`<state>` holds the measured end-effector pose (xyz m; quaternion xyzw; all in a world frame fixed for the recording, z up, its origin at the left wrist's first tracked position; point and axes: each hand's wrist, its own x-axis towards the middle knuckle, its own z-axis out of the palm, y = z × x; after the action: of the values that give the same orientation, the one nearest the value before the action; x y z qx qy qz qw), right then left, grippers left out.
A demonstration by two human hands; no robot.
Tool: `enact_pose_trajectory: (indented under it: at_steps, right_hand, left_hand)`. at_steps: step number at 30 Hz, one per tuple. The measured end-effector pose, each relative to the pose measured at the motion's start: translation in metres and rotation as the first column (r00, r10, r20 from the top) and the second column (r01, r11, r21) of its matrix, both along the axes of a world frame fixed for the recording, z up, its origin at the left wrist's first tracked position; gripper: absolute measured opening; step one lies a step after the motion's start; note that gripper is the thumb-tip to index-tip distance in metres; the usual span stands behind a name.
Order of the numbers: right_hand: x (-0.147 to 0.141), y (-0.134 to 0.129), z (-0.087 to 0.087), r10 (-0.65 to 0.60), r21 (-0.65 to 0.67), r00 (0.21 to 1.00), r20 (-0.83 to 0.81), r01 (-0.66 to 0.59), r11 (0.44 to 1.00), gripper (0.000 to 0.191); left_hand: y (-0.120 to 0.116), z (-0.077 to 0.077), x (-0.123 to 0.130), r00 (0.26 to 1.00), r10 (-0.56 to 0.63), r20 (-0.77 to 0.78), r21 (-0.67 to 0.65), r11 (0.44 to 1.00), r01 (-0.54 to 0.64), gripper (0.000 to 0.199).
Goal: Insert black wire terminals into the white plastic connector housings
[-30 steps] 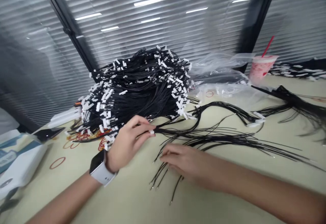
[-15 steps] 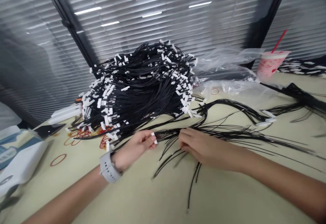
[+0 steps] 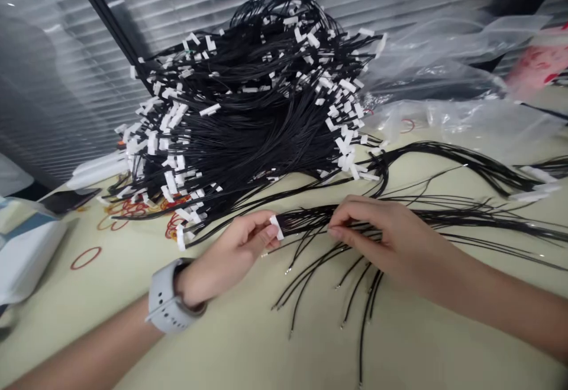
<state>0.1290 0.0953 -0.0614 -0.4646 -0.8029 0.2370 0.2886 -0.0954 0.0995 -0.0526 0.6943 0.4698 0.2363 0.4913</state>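
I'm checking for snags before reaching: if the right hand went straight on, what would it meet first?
The right hand would probably first meet the black wires running into the white connector in the left hand; depth is hard to judge.

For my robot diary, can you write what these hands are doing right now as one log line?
left hand: pinches white plug on black wires | right hand: pinches same wires | nearby: wire pile, plastic bag
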Motion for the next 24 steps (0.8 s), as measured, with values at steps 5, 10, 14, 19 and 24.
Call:
enact_pose_trajectory:
  at_steps: [5,10,14,19,24]
  right_hand:
    - [0.0,0.0,0.0,-0.064,0.006,0.997,0.044,0.064,0.998,0.016]
    - [0.01,0.003,0.008,-0.083,0.012,0.986,0.144,0.083,0.997,0.017]
    - [0.016,0.006,0.012,-0.055,0.056,0.983,0.178,0.046,0.997,0.012]
    - [0.018,0.007,0.011,-0.028,0.119,0.986,0.166,0.008,0.993,0.01]
    - [0.015,0.006,0.01,-0.047,0.065,0.98,0.194,0.035,0.997,0.009]
  left_hand:
    - [-0.001,0.003,0.0,1.0,0.013,-0.016,0.029,0.999,-0.013,0.02]
    - [-0.002,0.006,0.004,1.0,0.025,0.007,0.029,0.999,-0.025,0.022]
    - [0.0,0.005,0.005,0.999,0.042,0.02,0.017,0.999,-0.042,0.022]
    - [0.001,0.002,0.003,0.998,0.044,0.034,0.02,0.999,-0.045,0.023]
    - [0.0,0.003,0.003,0.999,0.044,0.013,0.023,0.999,-0.045,0.023]
